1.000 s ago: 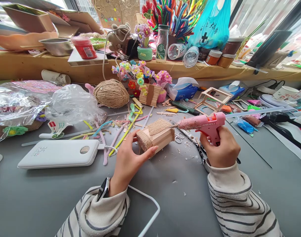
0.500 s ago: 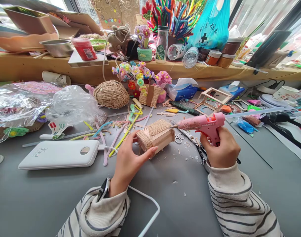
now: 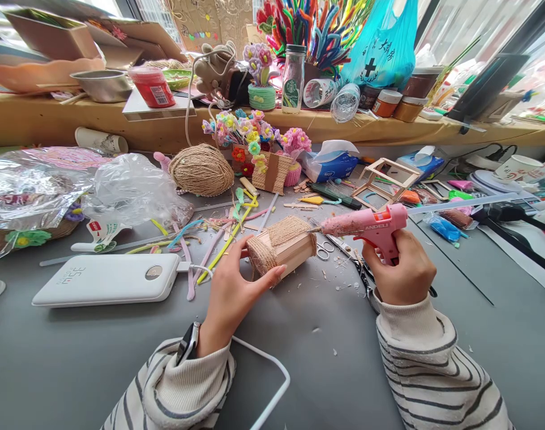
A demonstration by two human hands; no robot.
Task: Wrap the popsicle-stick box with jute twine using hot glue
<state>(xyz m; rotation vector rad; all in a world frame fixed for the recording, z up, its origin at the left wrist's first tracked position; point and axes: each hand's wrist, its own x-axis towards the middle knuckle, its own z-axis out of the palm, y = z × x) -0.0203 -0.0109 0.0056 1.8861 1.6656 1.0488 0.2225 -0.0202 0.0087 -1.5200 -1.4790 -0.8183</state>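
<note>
My left hand (image 3: 236, 286) grips the near left end of a small wooden box (image 3: 292, 255) partly wrapped in jute twine. Its thumb lies along the near side, while the other fingers are partly hidden behind. In my right hand (image 3: 402, 269) is a pink hot glue gun (image 3: 366, 226), held by its handle, with a clear glue stick (image 3: 464, 204) jutting from the back. The gun's nozzle meets the box's far right edge, at the end of the twine. Scissors (image 3: 325, 251) lie on the table behind and right of the box.
A white power bank (image 3: 106, 280) with a cable lies left of my left hand. Behind the box are a ball of twine (image 3: 201, 170), pipe cleaners (image 3: 227, 245) and a wooden frame (image 3: 384, 182). Black-handled scissors (image 3: 364, 275) lie beside my right hand.
</note>
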